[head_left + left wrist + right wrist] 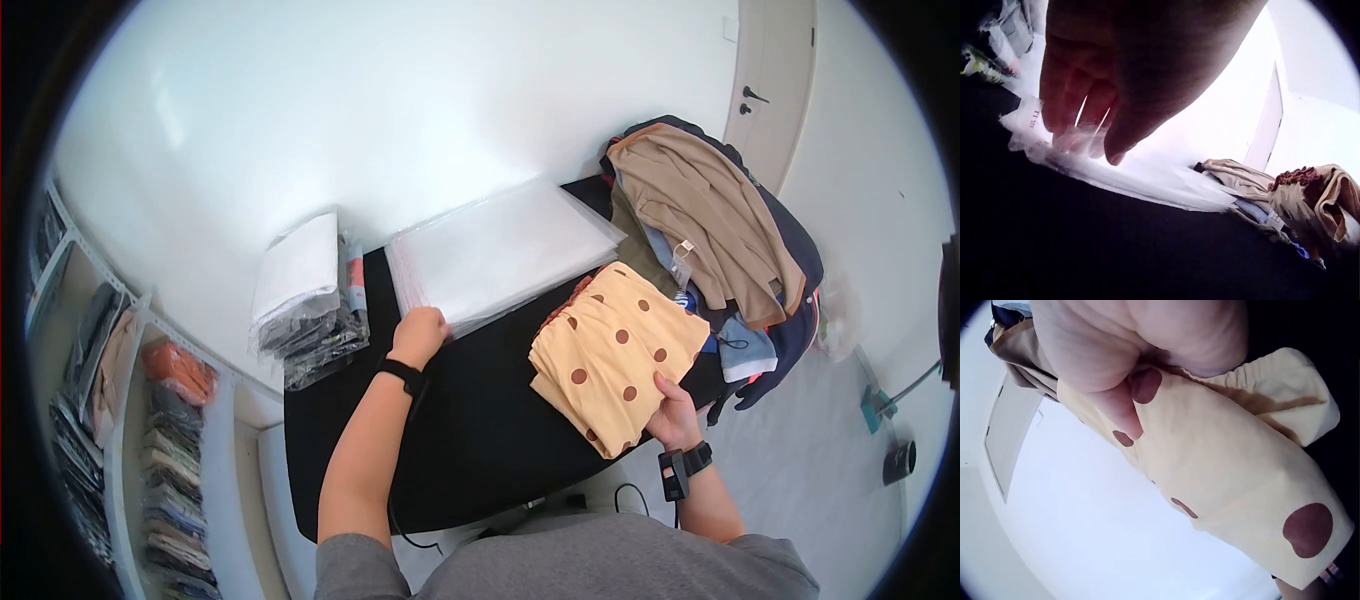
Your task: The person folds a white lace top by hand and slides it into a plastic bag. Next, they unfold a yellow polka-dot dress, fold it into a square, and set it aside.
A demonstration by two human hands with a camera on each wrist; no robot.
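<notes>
My right hand (677, 416) grips a folded pale-yellow garment (628, 345) with brown dots by its near right edge, thumb on top. The right wrist view shows the thumb laid along the dotted cloth (1210, 469), the other fingers hidden beneath. At the near left corner of a stack of clear plastic bags (500, 250), my left hand (420, 333) pinches the film. Seen from the left wrist, fingertips show hazily through the clear plastic (1075, 139), with the thumb in front. The stack lies flat on the black table (455, 430).
A pile of clothes, topped by a tan garment (690, 190), fills the table's right end. On the left stand bagged garments (320, 350) under a white packet (298, 265). Shelves of bagged clothes (175, 470) line the left side. A white wall backs the table.
</notes>
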